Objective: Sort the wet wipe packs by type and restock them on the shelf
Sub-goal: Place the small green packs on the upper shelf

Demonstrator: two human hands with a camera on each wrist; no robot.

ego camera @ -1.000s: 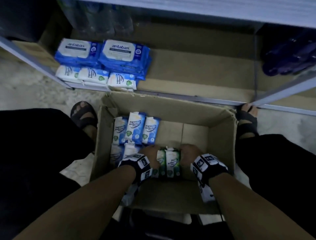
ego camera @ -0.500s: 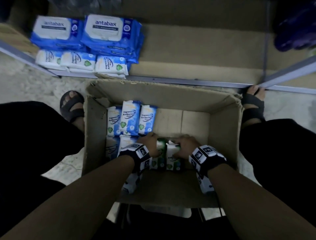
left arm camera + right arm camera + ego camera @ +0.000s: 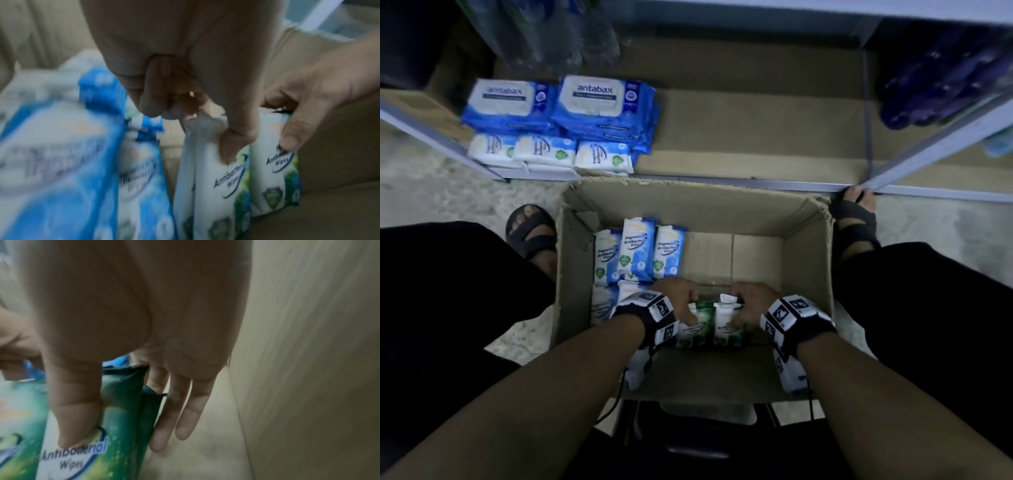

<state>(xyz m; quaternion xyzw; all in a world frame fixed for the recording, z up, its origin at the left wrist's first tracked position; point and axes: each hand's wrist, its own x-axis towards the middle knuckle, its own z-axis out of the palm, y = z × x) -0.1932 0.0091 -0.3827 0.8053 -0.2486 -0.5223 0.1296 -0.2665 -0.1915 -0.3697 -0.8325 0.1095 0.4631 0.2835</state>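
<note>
Green packs (image 3: 710, 320) gripped by both hands inside the box (image 3: 806, 250).
I'd squeeze evenly with left hand (image 3: 681, 301) and right hand (image 3: 751, 305), lifting them together.

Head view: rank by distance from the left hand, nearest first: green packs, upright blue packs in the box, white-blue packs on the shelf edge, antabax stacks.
From the left hand:
1. Green packs, gripped, near side of the box.
2. Upright blue packs, just beyond the hand, box's left.
3. White-blue packs, shelf's front edge, left.
4. Antabax stacks, behind those, deeper on the shelf.
</note>
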